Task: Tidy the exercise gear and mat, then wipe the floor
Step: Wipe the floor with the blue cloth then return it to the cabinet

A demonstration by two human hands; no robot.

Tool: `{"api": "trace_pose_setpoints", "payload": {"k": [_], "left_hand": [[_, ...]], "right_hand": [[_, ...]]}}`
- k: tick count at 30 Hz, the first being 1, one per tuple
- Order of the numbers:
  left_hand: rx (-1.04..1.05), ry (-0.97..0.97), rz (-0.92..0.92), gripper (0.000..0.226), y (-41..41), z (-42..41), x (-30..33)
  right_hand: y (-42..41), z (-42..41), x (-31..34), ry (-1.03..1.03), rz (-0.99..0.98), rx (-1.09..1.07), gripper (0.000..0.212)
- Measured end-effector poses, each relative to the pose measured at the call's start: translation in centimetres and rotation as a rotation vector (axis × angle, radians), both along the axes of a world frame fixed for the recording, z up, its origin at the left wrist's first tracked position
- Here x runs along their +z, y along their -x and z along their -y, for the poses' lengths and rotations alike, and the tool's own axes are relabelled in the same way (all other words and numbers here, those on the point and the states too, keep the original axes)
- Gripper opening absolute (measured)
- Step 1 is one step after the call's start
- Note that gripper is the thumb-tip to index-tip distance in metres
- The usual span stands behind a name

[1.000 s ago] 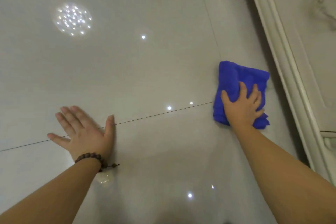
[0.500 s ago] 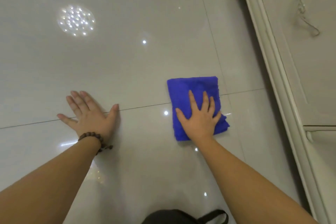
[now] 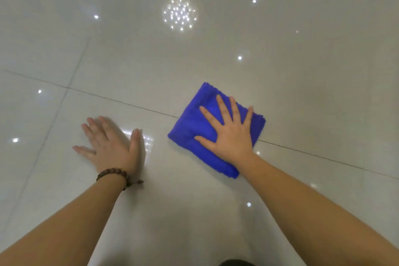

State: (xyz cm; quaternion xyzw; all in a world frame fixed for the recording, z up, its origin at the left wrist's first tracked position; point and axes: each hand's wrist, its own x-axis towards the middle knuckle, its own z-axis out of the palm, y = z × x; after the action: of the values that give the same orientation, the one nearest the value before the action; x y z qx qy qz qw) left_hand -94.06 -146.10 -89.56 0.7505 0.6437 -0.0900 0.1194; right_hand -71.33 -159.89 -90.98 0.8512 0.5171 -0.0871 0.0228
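Note:
A folded blue cloth (image 3: 194, 123) lies flat on the glossy pale tiled floor (image 3: 216, 60), across a grout line. My right hand (image 3: 231, 134) presses down on the cloth with straight, spread fingers. To its left, my left hand (image 3: 112, 144) rests flat on the bare tile with its fingers spread; a brown bead bracelet sits on that wrist. No exercise gear or mat is in view.
Ceiling lights reflect as bright spots on the tiles, with a round cluster (image 3: 179, 14) at the top centre. Grout lines cross the floor diagonally. A dark edge of something (image 3: 236, 262) shows at the bottom of the frame.
My right hand has slid the blue cloth leftward, away from the white cabinet base, which has left the view. My left hand stays flat on the floor, and the view has swung left.

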Motion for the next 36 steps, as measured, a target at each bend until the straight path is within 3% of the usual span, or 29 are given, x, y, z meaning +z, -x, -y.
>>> {"api": "trace_pose_setpoints", "payload": {"k": [1,4,5,9,11,12,14,15,16,17,20,22,23,26,28,30,33,34,36], "left_hand": [[0.03,-0.01,0.013,0.09,0.5,-0.6,0.0],[0.085,-0.003,0.019,0.087,1.8,-1.7,-0.7],[0.085,0.0,-0.008,0.088,2.0,-1.8,-1.2],[0.083,0.003,-0.014,0.085,2.4,-2.0,-1.9],[0.079,-0.02,0.036,0.078,3.4,-2.1,-1.7],[0.097,-0.044,0.045,0.076,4.2,-2.1,-1.6],[0.178,-0.085,0.042,0.075,6.1,-2.1,-1.6],[0.228,-0.086,0.038,0.077,6.8,-2.2,-1.8],[0.271,-0.073,0.032,0.078,7.2,-2.4,-2.0],[0.297,-0.056,0.022,0.08,7.3,-2.6,-2.3],[0.308,-0.023,0.003,0.082,7.3,-3.0,-2.7],[0.302,-0.002,0.008,0.082,7.4,-3.0,-2.5],[0.296,-0.003,0.007,0.082,7.5,-2.9,-2.6],[0.287,0.003,0.027,0.081,7.6,-2.8,-2.6],[0.289,0.0,0.048,0.081,7.6,-2.9,-2.7],[0.302,0.003,0.05,0.081,7.6,-2.9,-2.7],[0.311,0.003,0.029,0.08,7.5,-3.0,-2.7],[0.307,0.005,0.021,0.08,7.4,-3.0,-2.6],[0.305,0.004,0.023,0.08,7.5,-3.2,-2.6]], "right_hand": [[-1.2,-1.1,-0.2,-0.002,0.009,-0.076,0.077],[-1.1,-5.9,0.0,-0.06,-0.05,-0.568,0.078],[0.8,-7.7,0.2,-0.05,-0.077,-0.57,0.079],[6.2,-10.7,0.1,-0.016,-0.056,0.27,0.078],[2.7,-13.2,-0.1,-0.031,-0.016,0.353,0.077],[1.1,-14.8,-0.2,-0.035,-0.011,0.227,0.078],[0.2,-17.9,0.0,-0.058,-0.071,-0.22,0.081],[1.7,-19.1,0.0,-0.069,-0.083,-0.357,0.082],[4.1,-20.0,0.1,-0.085,-0.084,-0.343,0.082],[6.9,-20.2,0.0,-0.099,-0.078,-0.184,0.082],[10.3,-20.3,-0.7,-0.047,-0.056,0.564,0.079],[7.1,-23.3,-0.5,-0.061,-0.048,0.667,0.079],[5.3,-25.1,-0.6,-0.059,-0.028,0.55,0.08],[3.0,-29.6,0.1,-0.046,-0.095,-0.101,0.085],[6.1,-31.6,0.5,-0.046,-0.12,-0.294,0.087],[11.8,-32.0,0.7,-0.001,-0.115,-0.09,0.089],[18.9,-29.1,0.7,0.084,-0.079,0.521,0.091],[19.3,-28.6,0.6,0.094,-0.064,0.63,0.088],[17.0,-29.1,0.3,0.068,-0.056,0.635,0.083]]}}
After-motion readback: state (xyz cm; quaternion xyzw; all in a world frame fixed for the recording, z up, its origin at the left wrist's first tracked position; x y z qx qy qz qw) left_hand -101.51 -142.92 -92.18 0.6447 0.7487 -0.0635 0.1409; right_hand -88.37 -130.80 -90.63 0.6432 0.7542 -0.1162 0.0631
